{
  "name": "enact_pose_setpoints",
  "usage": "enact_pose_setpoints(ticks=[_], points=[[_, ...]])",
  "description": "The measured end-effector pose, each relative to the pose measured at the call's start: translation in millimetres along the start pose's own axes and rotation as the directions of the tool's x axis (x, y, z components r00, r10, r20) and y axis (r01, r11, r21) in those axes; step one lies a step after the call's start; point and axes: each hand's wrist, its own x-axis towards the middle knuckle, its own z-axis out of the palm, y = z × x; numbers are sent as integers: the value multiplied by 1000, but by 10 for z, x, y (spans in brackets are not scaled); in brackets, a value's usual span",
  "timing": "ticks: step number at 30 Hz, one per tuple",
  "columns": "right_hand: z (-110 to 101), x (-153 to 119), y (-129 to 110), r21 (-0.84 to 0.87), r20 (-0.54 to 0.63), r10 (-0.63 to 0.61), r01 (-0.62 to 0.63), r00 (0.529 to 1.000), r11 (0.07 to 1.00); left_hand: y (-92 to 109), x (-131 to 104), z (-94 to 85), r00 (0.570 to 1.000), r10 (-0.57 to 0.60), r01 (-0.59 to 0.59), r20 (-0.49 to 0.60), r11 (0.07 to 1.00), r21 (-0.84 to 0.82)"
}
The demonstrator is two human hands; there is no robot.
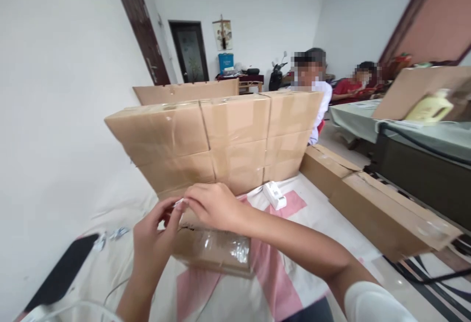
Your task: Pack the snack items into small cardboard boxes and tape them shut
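My left hand (pixel 153 224) and my right hand (pixel 214 206) meet above a small cardboard box (pixel 224 252). Pinched between the fingertips of both is a small white piece (pixel 178 203), too small and too covered by fingers to name. Clear shiny tape lies across the small box, which rests on a pink-and-white cloth (pixel 274 283). To the right of my right hand, a white plastic device (pixel 274 195) sits on the same cloth, touched by neither hand.
A wall of taped cardboard (pixel 235 140) stands just beyond my hands. Long cardboard boxes (pixel 386 209) line the right side. A black flat object (pixel 64 268) lies at left. One person in white (pixel 322 99) and another in red (pixel 348 89) sit farther back.
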Motion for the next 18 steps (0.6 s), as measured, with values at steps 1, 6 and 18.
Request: enact_pose_setpoints(ticks=[1,6,18], points=[[-30,-64,4,5,-12,15,-15,1000,1000,22,-18,18,1000,22,-23,17,999,28],[-149,-382,3,72,-69,101,-96,993,993,70,-159,115,988,123,-132,97,987,96],[-159,-929,-49,374,13,336,-316,942,872,127,-521,148,933,90,-112,348,993,45]])
